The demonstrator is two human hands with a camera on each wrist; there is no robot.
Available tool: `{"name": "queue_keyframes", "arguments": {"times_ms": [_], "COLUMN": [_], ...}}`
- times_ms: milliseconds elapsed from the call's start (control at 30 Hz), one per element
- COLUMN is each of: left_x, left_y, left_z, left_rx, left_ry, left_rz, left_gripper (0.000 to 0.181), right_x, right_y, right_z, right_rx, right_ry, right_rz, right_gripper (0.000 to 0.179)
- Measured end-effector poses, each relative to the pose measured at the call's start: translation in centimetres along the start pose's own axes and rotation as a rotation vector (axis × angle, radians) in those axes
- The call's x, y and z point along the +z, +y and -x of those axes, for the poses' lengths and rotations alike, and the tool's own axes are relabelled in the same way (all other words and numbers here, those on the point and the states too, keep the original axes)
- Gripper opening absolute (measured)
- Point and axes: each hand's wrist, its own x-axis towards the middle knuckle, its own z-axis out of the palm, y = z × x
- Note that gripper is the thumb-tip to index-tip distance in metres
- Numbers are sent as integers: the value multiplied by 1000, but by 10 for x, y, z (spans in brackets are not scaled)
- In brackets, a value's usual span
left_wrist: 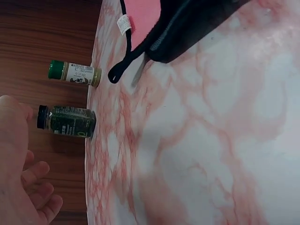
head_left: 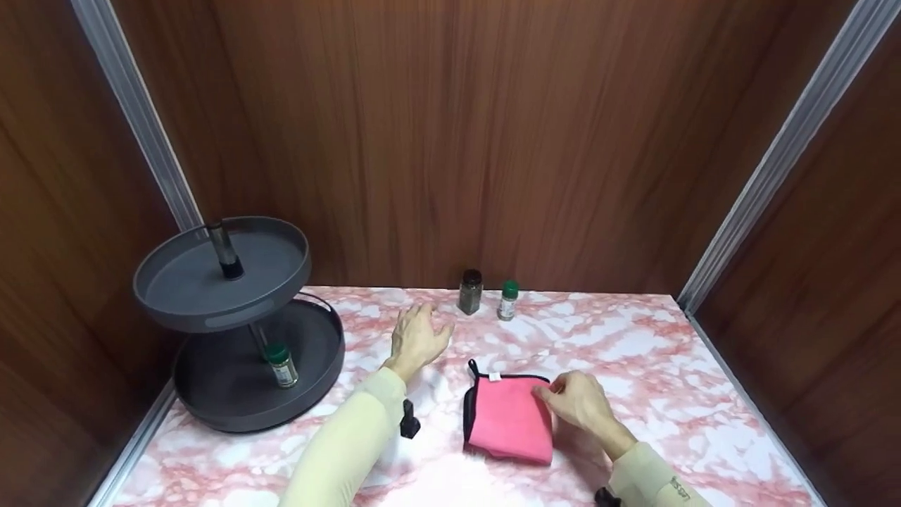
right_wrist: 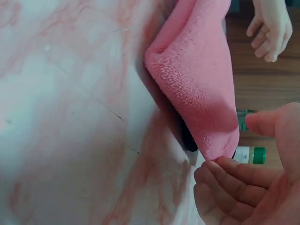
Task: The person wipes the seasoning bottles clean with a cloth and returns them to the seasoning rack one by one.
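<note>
A folded pink cloth (head_left: 512, 415) with black trim, a hanging loop and a white label lies on the table. At its far right corner is my right hand (head_left: 578, 403); in the right wrist view the fingertips (right_wrist: 208, 171) touch the fuzzy pink corner, while the thumb stands apart from them. My left hand (head_left: 417, 338) reaches over the table beyond the cloth with its fingers loosely bent, holding nothing. Nearest to it are a dark-capped spice jar (head_left: 470, 292) and a green-capped spice bottle (head_left: 508, 301), both upright by the back wall.
On the left stands a dark grey two-tier round stand, its upper tray (head_left: 211, 299) raised on a post. Another green-capped bottle (head_left: 283, 370) sits in the lower tray (head_left: 246, 422). Wood-patterned walls (head_left: 422, 141) enclose the marbled pink-and-white table (head_left: 633, 338) at the back and sides.
</note>
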Motion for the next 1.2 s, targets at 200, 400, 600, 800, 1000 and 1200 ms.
{"name": "queue_keyframes", "arguments": {"times_ms": [200,400,600,800,1000,1200], "left_x": [16,29,36,50,68,88], "left_y": [8,11,21,26,22,24], "left_z": [-20,-40,-65,-80,-93,-100], "left_rx": [-16,-63,-114,-170,-266,-349], "left_ry": [-19,-44,-34,-84,-88,-96], "left_rz": [8,46,115,155,143,138], "left_gripper": [53,59,64,71,71,68], "right_x": [-4,0,2,7,17,20], "right_y": [6,6,7,8,1,3], "right_z": [-3,-4,-7,-6,-4,-2], "right_rx": [143,224,251,233,203,183], "right_ry": [-67,-138,-128,-61,-58,-74], "right_rz": [-38,-209,-276,-270,-258,-316], "right_gripper": [45,38,32,29,28,23]}}
